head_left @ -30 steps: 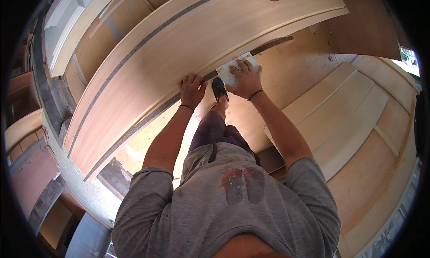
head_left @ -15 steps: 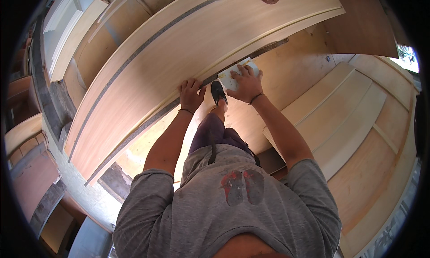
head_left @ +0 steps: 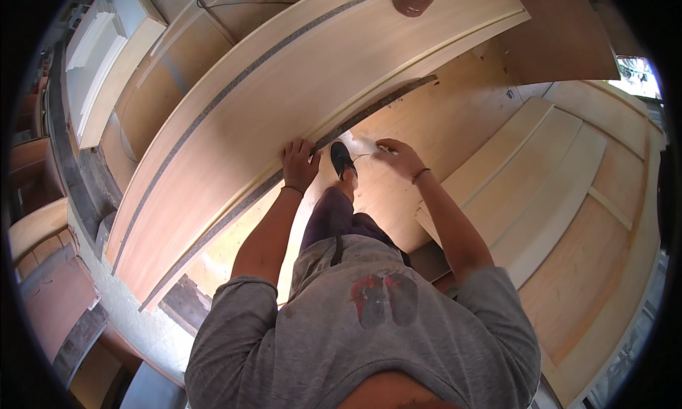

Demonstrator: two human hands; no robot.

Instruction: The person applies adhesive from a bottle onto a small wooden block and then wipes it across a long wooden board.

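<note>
A long, pale wooden panel [head_left: 234, 132] with a dark strip along its length runs diagonally in front of me. My left hand [head_left: 300, 169] is closed over its near edge, fingers bent on top and thumb at the dark edging. To the right of my shoe [head_left: 342, 159], my right hand [head_left: 402, 160] is off the panel, fingers curled. Between those fingers shows a whitish flat piece [head_left: 387, 150], seen nearly edge-on and blurred. A wide wooden board [head_left: 455, 107] lies beneath that hand.
A reddish-brown tub [head_left: 415, 0] with something white at its top stands on the panel's far end. Pale boards [head_left: 540, 175] lie at the right. A brown sheet [head_left: 561, 40] rises at the far right. A white-faced wooden piece [head_left: 103, 54] and a thin cable [head_left: 213, 15] are far left.
My right hand has drawn back from the panel's edge toward the right and nearer me. The whitish piece, flat under its fingers before, is now tipped. My left hand remains on the edge.
</note>
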